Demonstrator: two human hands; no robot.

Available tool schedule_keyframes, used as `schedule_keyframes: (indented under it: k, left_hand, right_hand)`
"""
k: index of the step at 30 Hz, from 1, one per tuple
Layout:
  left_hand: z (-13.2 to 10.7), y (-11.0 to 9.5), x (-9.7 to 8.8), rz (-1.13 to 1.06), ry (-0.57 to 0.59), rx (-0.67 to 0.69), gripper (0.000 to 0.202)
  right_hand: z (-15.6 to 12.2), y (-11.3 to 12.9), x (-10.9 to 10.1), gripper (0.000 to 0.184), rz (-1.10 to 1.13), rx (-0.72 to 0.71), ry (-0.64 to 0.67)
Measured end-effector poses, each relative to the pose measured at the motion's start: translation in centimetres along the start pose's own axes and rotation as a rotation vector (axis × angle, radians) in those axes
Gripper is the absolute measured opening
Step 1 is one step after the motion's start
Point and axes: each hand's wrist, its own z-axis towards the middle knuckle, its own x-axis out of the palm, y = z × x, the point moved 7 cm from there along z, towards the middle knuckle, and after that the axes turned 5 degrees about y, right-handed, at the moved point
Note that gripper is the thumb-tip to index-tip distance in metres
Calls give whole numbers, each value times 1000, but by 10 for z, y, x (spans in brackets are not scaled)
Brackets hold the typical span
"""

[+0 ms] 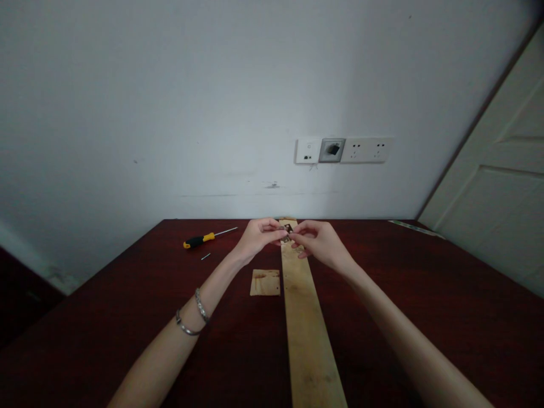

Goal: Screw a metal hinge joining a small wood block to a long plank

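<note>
My left hand (264,232) and my right hand (315,238) meet over the far end of a long, pale wooden board (304,317). Between their fingertips is a small, dark, shiny metal piece (289,228), perhaps a hinge or bracket. Thumb and fingers of both hands are pinched together on it, and they cover much of its shape. To the left of the board lies a square piece of wood (266,282) with brown stains and a small dark hole near one corner. Two silver bracelets circle my left wrist.
A yellow and black screwdriver (204,239) lies at the left of the dark red table (140,323), with a short thin metal rod (205,256) near it. A flat patterned strip (416,229) lies at the far right edge. Behind stands a wall with sockets (365,150).
</note>
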Motion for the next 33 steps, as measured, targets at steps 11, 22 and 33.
schedule_keyframes:
  k: [11, 22, 33]
  left_hand:
    - [0, 8, -2, -134, 44, -103, 30]
    - [1, 11, -4, -67, 94, -141, 28]
    - [-8, -3, 13, 206, 404, 9, 61]
  right_hand:
    - [-2, 6, 1, 45, 27, -58, 72]
    - [-8, 20, 8, 43, -422, -298, 164]
    - [-17, 37, 6, 37, -758, -473, 144]
